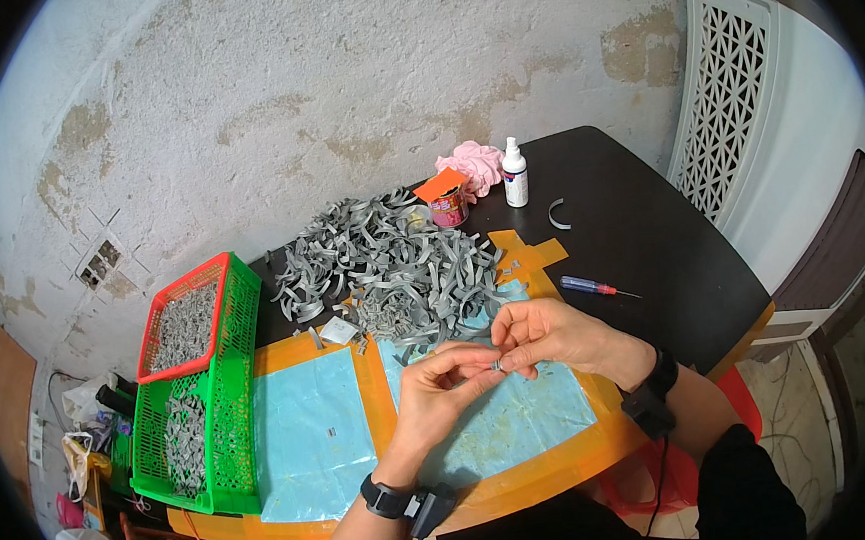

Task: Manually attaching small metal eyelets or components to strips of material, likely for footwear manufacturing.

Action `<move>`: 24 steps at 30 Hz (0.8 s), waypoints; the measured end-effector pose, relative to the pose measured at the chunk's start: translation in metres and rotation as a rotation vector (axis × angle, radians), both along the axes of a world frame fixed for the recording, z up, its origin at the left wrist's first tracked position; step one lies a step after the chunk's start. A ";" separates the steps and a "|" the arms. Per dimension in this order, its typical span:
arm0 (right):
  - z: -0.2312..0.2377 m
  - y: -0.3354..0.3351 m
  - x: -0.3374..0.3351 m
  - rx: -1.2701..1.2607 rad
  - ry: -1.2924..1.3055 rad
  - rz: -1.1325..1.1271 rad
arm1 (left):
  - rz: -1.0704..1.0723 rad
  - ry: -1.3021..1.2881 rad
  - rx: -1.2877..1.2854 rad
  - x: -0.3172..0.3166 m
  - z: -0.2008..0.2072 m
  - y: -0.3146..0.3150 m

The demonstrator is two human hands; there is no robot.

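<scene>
My left hand [434, 395] and my right hand [563, 336] meet over the near side of the table, fingertips pinched together. Between them is a small grey piece [496, 365], mostly covered by the fingers; its exact kind is too small to make out. Both hands are closed on it. Just beyond the hands rises a large heap of curved grey strips [382, 258], with smaller grey pieces [386, 318] at its near side. Beneath the hands lies a light blue sheet [523, 419], edged with orange tape.
At left, a red basket [142, 368] rests on a green basket [243, 384]; both hold small grey pieces. A screwdriver [594, 286] lies at right. Farther back stand a white spray bottle [515, 179], a tin [448, 209] and pink cloth [473, 165]. One curved strip [552, 216] lies apart.
</scene>
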State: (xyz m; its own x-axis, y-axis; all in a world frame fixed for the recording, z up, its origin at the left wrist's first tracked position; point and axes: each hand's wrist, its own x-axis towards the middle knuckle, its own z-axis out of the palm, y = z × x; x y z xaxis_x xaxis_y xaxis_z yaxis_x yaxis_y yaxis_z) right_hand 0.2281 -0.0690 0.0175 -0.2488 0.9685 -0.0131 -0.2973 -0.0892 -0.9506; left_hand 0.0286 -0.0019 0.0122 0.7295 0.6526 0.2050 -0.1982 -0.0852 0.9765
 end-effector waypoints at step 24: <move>0.015 -0.002 -0.004 0.042 -0.284 -0.054 | -0.027 0.030 -0.201 -0.008 -0.003 0.012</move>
State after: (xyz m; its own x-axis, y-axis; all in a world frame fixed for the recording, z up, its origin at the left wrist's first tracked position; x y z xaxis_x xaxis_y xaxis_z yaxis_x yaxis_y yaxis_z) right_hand 0.2237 -0.0711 0.0324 -0.1886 0.9815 -0.0341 -0.0217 -0.0389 -0.9990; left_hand 0.0209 0.0104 0.0087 0.7513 0.6581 0.0501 -0.1679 0.1172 0.9788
